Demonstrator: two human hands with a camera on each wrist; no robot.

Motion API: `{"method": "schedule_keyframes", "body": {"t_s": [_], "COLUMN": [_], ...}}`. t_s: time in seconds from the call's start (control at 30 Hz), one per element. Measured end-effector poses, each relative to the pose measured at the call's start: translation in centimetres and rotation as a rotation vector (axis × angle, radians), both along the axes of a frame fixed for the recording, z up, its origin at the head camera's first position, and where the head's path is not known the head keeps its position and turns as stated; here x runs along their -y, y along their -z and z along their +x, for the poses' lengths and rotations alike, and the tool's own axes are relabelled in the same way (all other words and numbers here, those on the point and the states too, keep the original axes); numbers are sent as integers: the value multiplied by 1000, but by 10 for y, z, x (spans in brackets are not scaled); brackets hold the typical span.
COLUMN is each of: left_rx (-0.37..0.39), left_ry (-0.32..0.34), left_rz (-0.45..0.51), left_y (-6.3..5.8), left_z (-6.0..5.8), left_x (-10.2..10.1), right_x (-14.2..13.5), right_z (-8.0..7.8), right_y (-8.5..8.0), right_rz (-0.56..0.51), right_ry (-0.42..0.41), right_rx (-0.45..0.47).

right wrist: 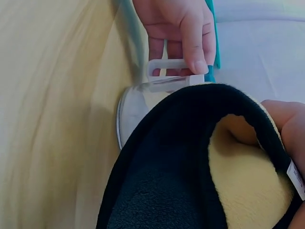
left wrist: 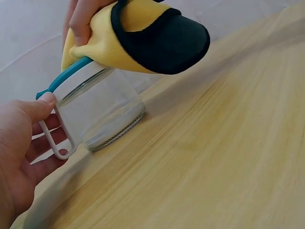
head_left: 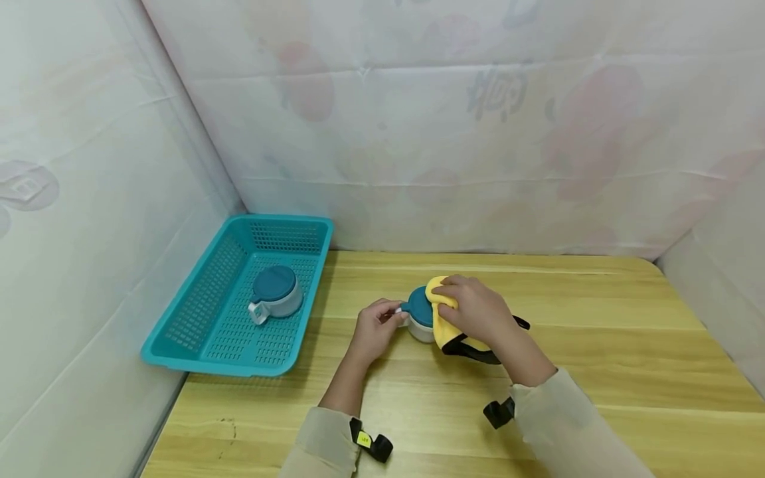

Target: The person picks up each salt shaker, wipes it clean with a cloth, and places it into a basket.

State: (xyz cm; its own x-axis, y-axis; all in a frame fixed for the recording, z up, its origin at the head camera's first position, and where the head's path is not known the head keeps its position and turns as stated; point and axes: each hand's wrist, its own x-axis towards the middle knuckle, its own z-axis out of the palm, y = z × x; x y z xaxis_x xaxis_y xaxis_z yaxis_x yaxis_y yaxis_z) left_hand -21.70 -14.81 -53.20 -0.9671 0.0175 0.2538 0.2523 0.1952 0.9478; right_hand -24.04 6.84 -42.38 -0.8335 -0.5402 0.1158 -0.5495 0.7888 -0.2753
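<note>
A clear glass jar (left wrist: 105, 107) with a blue-green lid (head_left: 420, 307) and a white handle stands on the wooden table. My left hand (head_left: 373, 328) holds its handle (left wrist: 71, 149), the thumb at the top near the lid's tab. In my right hand (head_left: 475, 309) is a yellow cloth (head_left: 445, 328) with dark edging, bunched under the fingers and pressed against the right side of the lid. The cloth's dark underside (right wrist: 157, 176) hangs loose and hides part of the jar in the right wrist view.
Left of the hands, a turquoise plastic basket (head_left: 315, 285) with slotted walls stands on the table (head_left: 597, 345). Inside it sits a similar lidded jar (head_left: 281, 295), handle toward the front left. Printed fabric (head_left: 388, 133) hangs behind and on both sides.
</note>
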Motion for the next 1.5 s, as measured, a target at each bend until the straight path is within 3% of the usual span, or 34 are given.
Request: {"method": "schedule_keyframes", "body": {"t_s": [0.2,0.47,0.6,0.77,0.9,1.23,1.5], "left_rx": [-28,-69,-45,-24,-4,51,9], "left_ry": [-19,-78,-65,-48,-35,-28,-20], "left_rz": [-10,-54,-38,-38,-40,-17,-3], "left_y": [-1,-2,-3,-1,1,3,0], "left_z": [-1,-3,-4,-4,-3,-2,0], "left_x": [-3,-3,-1,0,-1,-3,-6], "right_x": [5,-7,-19,-35,-44,-46,-29], "right_z": [-5,10,20,28,32,32,38], "right_y": [-1,4,12,26,36,54,57], "right_rz": [-2,-28,-88,-259,-391,-516,-722], "right_ry": [10,-55,-95,-100,-45,160,309], "right_rx": [20,11,21,63,95,66,8]}}
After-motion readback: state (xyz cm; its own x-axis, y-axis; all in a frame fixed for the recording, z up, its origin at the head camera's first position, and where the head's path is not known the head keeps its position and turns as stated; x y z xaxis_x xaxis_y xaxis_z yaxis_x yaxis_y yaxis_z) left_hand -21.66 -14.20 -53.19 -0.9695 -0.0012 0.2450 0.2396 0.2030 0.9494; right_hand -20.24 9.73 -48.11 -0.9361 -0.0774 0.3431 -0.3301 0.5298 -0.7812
